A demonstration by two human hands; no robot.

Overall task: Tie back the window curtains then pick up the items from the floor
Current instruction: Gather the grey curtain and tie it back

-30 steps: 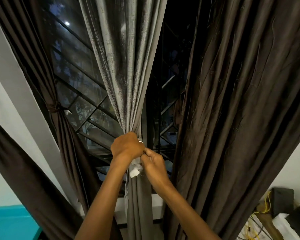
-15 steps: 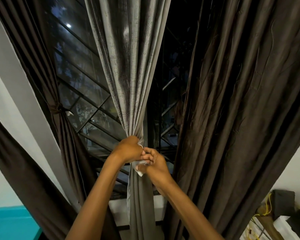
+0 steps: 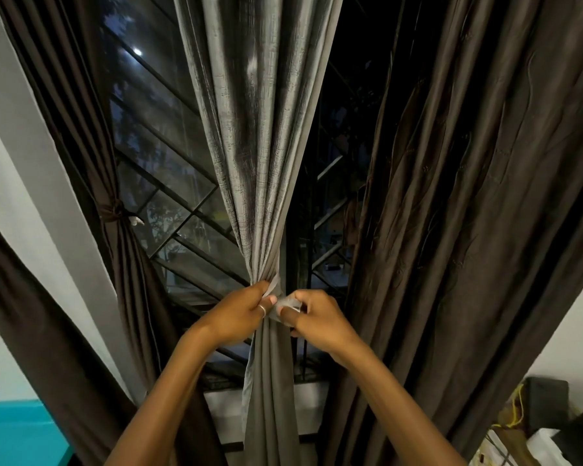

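At frame centre, the left hand (image 3: pixel 239 312) and right hand (image 3: pixel 317 317) each pinch an end of the tie (image 3: pixel 285 302), which crosses the upright bunched curtain (image 3: pixel 260 163) between them.

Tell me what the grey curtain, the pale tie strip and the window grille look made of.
Grey curtain: woven fabric, likely synthetic, with a soft sheen; slubby crosshatch texture and shiny folds.
Tie strip: thin pale cloth or ribbon, semi-sheer where pinched.
Window grille: probably painted metal; thin straight rigid bars.
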